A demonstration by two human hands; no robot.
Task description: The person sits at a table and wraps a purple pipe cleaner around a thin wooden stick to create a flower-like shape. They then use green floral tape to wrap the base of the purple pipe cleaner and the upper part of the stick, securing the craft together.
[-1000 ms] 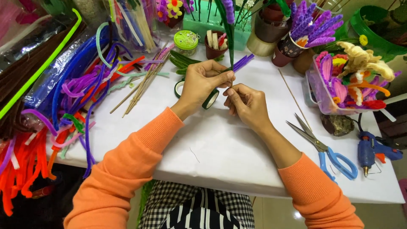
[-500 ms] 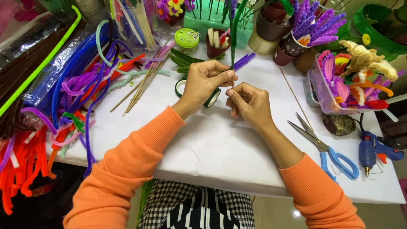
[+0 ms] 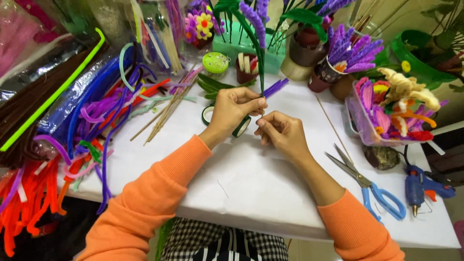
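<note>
The left hand (image 3: 232, 108) pinches the lower part of a green pipe-cleaner stem (image 3: 257, 58) between thumb and fingertips, holding it upright above the white table (image 3: 241, 179); the stem carries a purple pipe-cleaner flower spike (image 3: 255, 18) and a green leaf near its top. The right hand (image 3: 282, 133), fingers curled together, grips the stem's bottom end just below the left one, so the two hands nearly touch. Judging by this, the stem is being wrapped or twisted at its base, and the next move seems to call for a firm hold above while the fingers below turn. A roll of green floral tape (image 3: 209, 114) lies just behind the left hand. On the table, blue-handled scissors (image 3: 369, 183) and a blue glue gun (image 3: 416, 188) lie to the right, with a clear tub of coloured pipe-cleaner pieces (image 3: 386, 116) behind them. Loose pipe cleaners (image 3: 92, 116) in purple, blue, orange and green pile at the left beside thin wooden sticks (image 3: 166, 113). Pots of finished purple flowers (image 3: 345, 53) stand along the back edge.
</note>
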